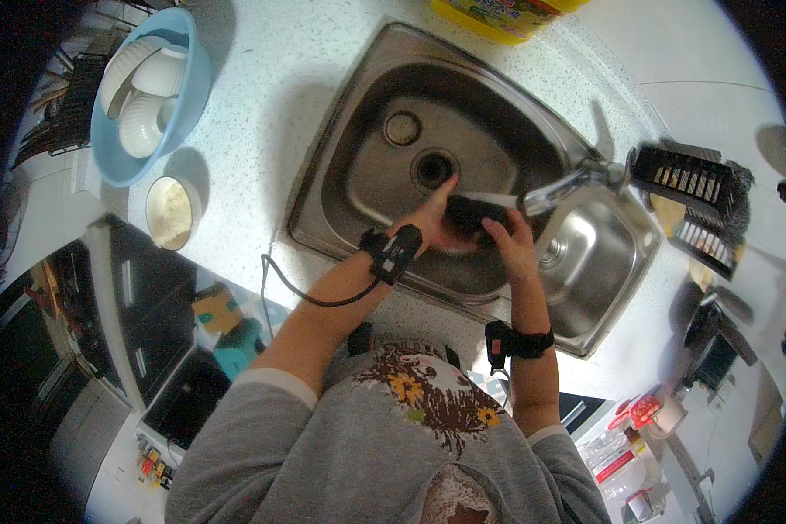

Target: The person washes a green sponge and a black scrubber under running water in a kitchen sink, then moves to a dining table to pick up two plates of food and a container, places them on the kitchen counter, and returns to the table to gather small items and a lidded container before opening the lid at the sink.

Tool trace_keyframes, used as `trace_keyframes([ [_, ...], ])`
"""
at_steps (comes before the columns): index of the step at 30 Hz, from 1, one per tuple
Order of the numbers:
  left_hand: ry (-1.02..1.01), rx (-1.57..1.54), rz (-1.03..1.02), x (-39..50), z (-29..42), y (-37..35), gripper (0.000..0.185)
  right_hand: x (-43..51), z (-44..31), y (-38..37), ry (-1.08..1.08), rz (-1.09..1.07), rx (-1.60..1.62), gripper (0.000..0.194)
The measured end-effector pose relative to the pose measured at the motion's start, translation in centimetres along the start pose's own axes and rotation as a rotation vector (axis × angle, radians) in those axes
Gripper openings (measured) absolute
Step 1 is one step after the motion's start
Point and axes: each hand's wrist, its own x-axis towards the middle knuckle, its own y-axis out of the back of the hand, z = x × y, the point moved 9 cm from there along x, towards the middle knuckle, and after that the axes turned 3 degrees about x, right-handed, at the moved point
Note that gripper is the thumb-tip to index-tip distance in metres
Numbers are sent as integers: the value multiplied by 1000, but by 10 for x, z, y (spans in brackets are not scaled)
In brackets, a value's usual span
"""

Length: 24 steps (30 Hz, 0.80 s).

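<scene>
Over the large basin of the steel sink [373,177], my left hand [437,226] grips a black object [475,211] from the left, its thumb pointing up along the side. The object has a pale upper edge; its exact kind is unclear. From the right, the curled fingers of my right hand [514,245] hold the same object. The chrome faucet [557,190] reaches in just to the right of it, close to its pale edge. Beyond my left thumb is the drain [434,169], with a round disc [403,128] on the basin floor beside it.
A blue plastic basin [200,98] with several white bowls [141,124] stands left on the speckled countertop [262,164]. Nearer is a bowl of pale powder [172,213]. A yellow container [511,19] sits behind the sink; black racks [684,180] stand right. A cable [321,303] trails from my left wrist.
</scene>
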Motion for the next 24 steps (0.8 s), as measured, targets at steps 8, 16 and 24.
trace_keyframes([
  [8,-255,52,197,1,37,29,54,29,7,11,87,95,-18,30],
  [16,-168,307,-62,-42,22,-26,62,68,27,-6,-188,-32,215,51],
  [24,53,-72,-264,-53,-9,-43,49,45,4,-64,-159,-457,877,56],
])
